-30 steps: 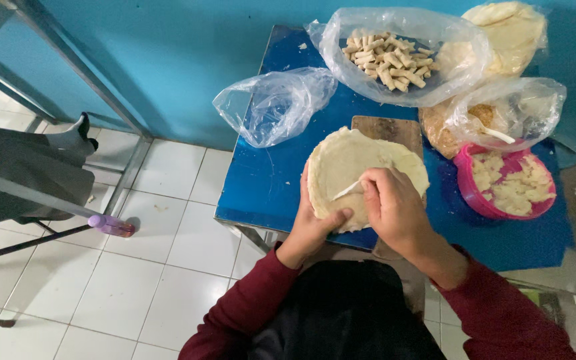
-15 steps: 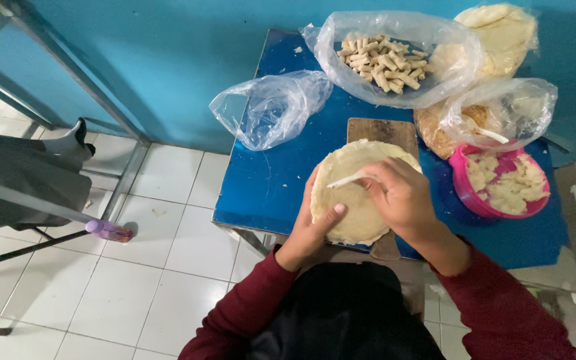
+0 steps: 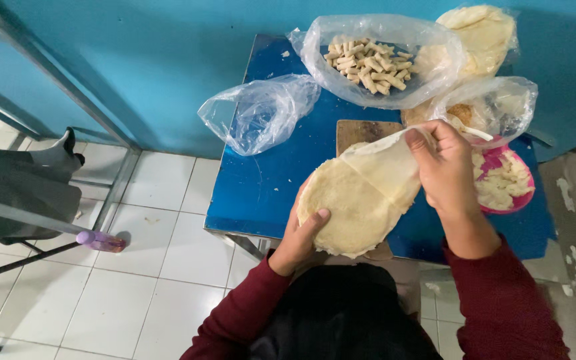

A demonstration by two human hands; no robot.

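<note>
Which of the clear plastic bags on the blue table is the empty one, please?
The crumpled bag at the table's left edge, near the wall; the others hold pale sticks, flat rounds or filling.
</note>
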